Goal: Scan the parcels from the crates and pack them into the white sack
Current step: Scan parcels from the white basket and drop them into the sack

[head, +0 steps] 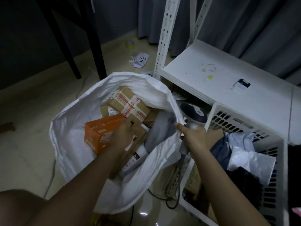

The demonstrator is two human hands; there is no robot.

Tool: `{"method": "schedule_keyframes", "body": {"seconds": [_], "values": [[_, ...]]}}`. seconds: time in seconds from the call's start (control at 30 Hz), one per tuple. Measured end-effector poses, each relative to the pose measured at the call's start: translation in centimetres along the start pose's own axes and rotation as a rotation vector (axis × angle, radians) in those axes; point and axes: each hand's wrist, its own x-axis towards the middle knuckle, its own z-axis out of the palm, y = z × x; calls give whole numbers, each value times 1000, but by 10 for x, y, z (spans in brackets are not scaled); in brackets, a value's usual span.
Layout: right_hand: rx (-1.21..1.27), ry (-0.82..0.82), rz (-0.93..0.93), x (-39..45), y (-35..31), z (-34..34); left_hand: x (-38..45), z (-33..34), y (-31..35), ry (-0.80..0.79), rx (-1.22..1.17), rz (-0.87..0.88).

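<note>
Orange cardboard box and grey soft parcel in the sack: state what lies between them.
In the head view, the left hand and brown cardboard boxes lie between the orange cardboard box and the grey soft parcel, inside the white sack.

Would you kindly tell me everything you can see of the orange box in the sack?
The orange box is a rectangular carton, seemingly printed cardboard, with pale lettering and a white pattern on its near face. It lies tilted inside the open white sack, on the sack's left side, beside brown cardboard parcels. The left hand reaches into the sack and meets the box's right end; whether its fingers grip it is hidden. The box looks closed and undamaged.
</note>
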Motion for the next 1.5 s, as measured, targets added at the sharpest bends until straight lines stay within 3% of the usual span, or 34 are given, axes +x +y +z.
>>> {"method": "schedule_keyframes", "body": {"seconds": [0.1,0.23,0.3,0.43,0.57,0.67,0.83,0.9,1.03,1.17,1.37,1.5], "values": [[-56,8,10,-4,8,19,-19,-39,-32,374,386,-65],[-183,1,-27,-10,16,46,-47,-81,-62,654,522,-250],[-238,-18,-65,-15,20,59,-51,-99,-73,714,500,-388],[-296,6,-37,-19,26,67,-43,-121,-101,633,5,-710],[-285,10,10,-22,23,63,-54,-118,-109,513,-70,-494],[-230,-6,23,-27,-4,53,-46,-125,-65,486,-205,-279],[74,66,-273,-35,-91,33,-28,-161,48,551,-387,58],[77,88,-337,-42,-102,24,-34,-164,63,564,-385,145],[-89,55,-218,-51,-89,16,-39,-169,79,521,-337,113],[18,104,-249,-56,-90,10,-44,-190,89,627,-421,141],[-215,74,-99,-63,-66,-8,-62,-181,68,575,-203,-107],[-143,37,-108,-68,-60,-23,-82,-157,73,494,115,-264]]}}
